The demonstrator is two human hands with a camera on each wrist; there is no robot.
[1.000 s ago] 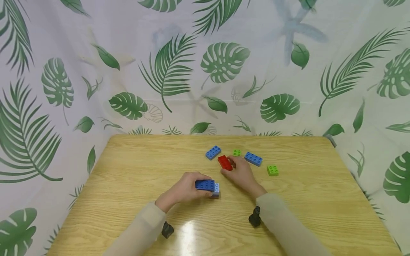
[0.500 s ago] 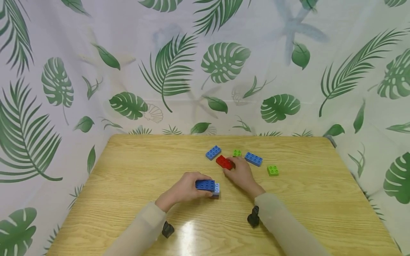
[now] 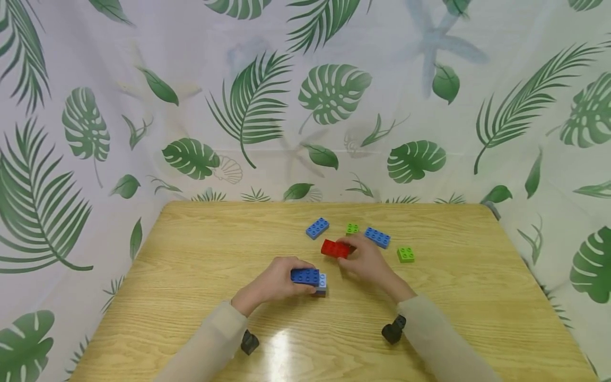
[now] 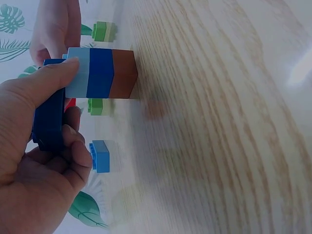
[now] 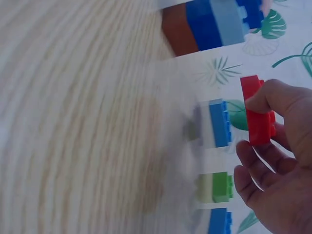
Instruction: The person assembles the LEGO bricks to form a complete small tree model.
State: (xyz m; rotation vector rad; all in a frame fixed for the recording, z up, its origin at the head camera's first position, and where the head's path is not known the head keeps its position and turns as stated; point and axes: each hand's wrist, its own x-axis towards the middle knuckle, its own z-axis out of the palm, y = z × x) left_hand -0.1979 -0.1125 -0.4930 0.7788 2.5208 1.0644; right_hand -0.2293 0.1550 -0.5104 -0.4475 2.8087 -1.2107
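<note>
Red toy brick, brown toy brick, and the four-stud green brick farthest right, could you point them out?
Red toy brick [image 5: 259,125], right wrist view: exposed side wall.
Brown toy brick [image 4: 125,72], left wrist view: side wall.
Four-stud green brick [image 3: 406,253], head view: studded top.

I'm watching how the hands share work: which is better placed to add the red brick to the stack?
Likely the right hand: it holds the red brick off the table, near the stack. The left hand grips the dark blue brick atop the stack.
</note>
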